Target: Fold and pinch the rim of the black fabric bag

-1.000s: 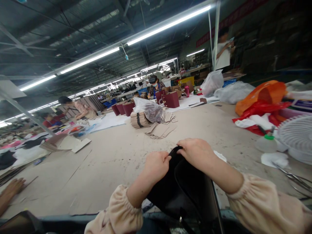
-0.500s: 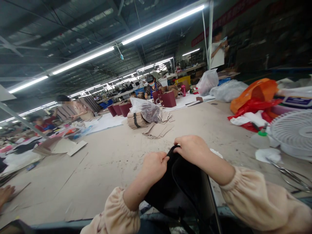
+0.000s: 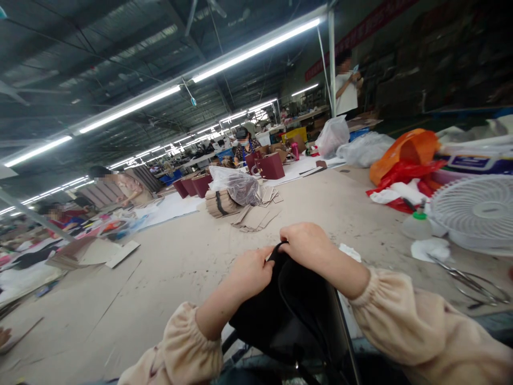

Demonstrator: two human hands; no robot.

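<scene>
A black bag (image 3: 260,321) stands at the table's near edge, right in front of me, with its mouth toward me. My left hand (image 3: 252,271) is closed on the left side of its top rim, thumb and fingers pinching the edge. Close beside it, my right hand (image 3: 306,247) grips the same rim at the top, its fingers bent over the edge. The two hands nearly meet there. The bag's inside is too dark to make out, and its lower part runs out of the frame.
Cardboard pieces (image 3: 254,218) and a plastic bag (image 3: 240,184) lie ahead on the table (image 3: 172,278). Scissors (image 3: 473,283), a white fan (image 3: 481,214) and a green-capped bottle (image 3: 417,224) are to the right. Maroon boxlike bags (image 3: 272,166) stand farther off, near co-workers. Another person's hand (image 3: 5,336) shows at far left.
The view has swung slightly, so the table's things sit a little farther left. Both hands keep their grip on the bag's rim, with only slight movement.
</scene>
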